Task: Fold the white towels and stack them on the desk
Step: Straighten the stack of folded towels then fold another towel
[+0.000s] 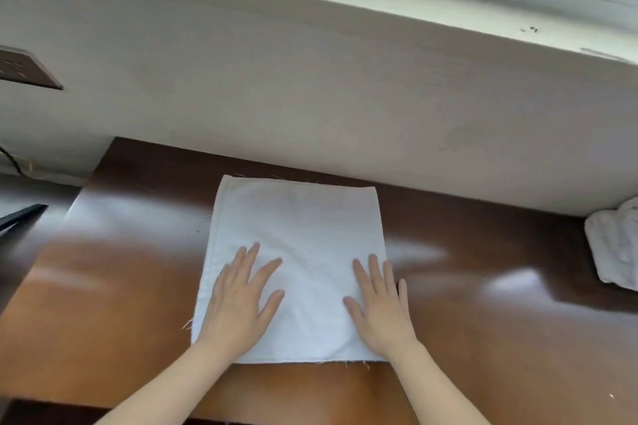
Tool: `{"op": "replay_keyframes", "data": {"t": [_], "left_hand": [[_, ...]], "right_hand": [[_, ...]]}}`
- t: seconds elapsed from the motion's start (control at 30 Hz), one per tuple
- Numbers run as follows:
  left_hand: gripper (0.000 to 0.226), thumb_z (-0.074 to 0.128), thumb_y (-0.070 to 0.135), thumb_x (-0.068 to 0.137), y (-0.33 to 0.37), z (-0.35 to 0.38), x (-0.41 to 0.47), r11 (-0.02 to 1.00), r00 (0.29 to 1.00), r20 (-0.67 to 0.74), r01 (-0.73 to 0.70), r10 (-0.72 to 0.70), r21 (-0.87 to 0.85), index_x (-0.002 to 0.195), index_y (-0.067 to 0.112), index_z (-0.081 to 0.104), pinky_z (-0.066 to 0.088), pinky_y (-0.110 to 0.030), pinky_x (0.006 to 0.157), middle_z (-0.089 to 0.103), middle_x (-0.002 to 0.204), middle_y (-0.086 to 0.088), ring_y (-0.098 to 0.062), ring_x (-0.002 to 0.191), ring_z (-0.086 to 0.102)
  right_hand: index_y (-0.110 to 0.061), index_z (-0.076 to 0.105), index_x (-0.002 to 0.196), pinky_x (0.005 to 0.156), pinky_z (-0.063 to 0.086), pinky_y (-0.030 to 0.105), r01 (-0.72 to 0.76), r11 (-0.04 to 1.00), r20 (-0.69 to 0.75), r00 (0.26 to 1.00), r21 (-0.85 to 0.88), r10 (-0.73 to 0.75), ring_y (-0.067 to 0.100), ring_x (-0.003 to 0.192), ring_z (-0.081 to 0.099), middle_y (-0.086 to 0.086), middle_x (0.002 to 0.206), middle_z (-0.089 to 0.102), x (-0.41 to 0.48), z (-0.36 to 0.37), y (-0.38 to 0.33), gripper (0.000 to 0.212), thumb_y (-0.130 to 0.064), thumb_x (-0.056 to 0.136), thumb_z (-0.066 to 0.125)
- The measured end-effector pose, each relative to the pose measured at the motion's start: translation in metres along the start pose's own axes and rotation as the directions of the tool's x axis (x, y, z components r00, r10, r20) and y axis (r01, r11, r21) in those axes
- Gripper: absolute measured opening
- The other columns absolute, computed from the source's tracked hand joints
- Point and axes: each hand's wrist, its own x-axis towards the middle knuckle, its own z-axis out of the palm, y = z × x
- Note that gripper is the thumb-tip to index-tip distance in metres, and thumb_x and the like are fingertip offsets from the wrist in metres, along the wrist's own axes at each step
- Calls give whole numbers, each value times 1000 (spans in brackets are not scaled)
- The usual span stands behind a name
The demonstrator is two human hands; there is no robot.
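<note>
A white towel (pixel 297 259) lies spread flat on the brown desk (pixel 483 338), roughly square, its far edge close to the wall (pixel 310 97) and its near edge just short of the desk's front. Loose threads fray from its corners. The left hand (pixel 238 304) rests palm-down on the near left part of the cloth, fingers straight and fanned; the right hand (pixel 378 307) lies the same way on the near right part, its outer fingers reaching the towel's right edge. Neither holds anything. Pressing flat like this likely smooths the fabric and pins it square before a fold is made.

At the right edge of the view a crumpled heap of white cloth (pixel 614 248) sits on the desk by the wall, cut off by the frame, so how many towels it holds cannot be told. A dark wall socket (pixel 27 69) and a dark object at far left are also partly cropped. No finished stack is visible.
</note>
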Motion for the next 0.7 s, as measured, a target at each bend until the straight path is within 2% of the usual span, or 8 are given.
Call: {"op": "replay_keyframes", "data": {"t": [0.07,0.1,0.2,0.33,0.43,0.57,0.63,0.7], "left_hand": [[61,17,67,95,-2,17,21,994,998,59,24,-31,104,152,49,8,-5,-43,122,-14,165,2,-19,151,-19],[64,13,69,95,-3,26,26,986,996,78,18,-31,165,153,47,2,-9,-46,121,-18,165,2,-20,150,-23],[71,17,69,96,-2,39,24,951,995,105,-34,2,307,158,35,8,1,-57,119,-4,167,-6,-29,153,-9],[73,23,67,96,4,48,8,936,990,116,-112,77,334,158,29,17,12,-61,117,0,166,-9,-32,153,-1],[71,20,68,95,12,44,13,951,995,76,-81,61,297,157,34,18,9,-60,118,-1,167,-7,-31,153,-2],[68,16,66,97,31,46,54,955,998,16,-63,61,289,157,37,8,2,-57,119,-4,167,-4,-27,153,-5],[68,14,66,96,25,52,66,950,999,33,-48,40,308,157,36,7,0,-55,119,-6,167,-2,-23,153,-7],[70,12,66,96,9,49,71,949,1000,13,7,-12,316,158,35,8,1,-54,121,-3,167,0,-21,153,-6]], "right_hand": [[-42,-11,154,122,-6,48,-2,1000,-77,997,-27,-1,17,148,-26,-11,159,-27,-8,17,9,66,-64,94,5],[-43,-9,155,122,-8,45,-17,999,-122,992,-28,13,18,149,-22,-11,161,-23,-12,24,13,64,-64,95,4],[-38,0,157,121,-2,45,-60,996,-178,983,-58,49,23,153,-3,-5,166,-7,-32,42,24,61,-58,100,6],[-29,23,156,119,12,51,-120,992,-184,977,-37,111,28,151,15,6,165,17,-58,52,26,62,-56,101,16],[-19,46,143,116,18,58,-142,990,-243,960,-2,137,36,147,24,15,153,39,-41,38,13,63,-57,98,27],[-27,27,155,120,5,55,9,999,-333,943,-45,-24,31,153,5,9,165,15,21,17,-13,61,-55,102,23],[-33,14,158,121,2,52,87,993,-304,947,-82,-108,25,153,-3,2,167,2,43,19,-16,60,-55,102,20],[-36,10,158,121,4,49,17,997,-289,956,-79,-39,22,154,-2,-1,166,0,49,23,-7,60,-57,102,16]]}}
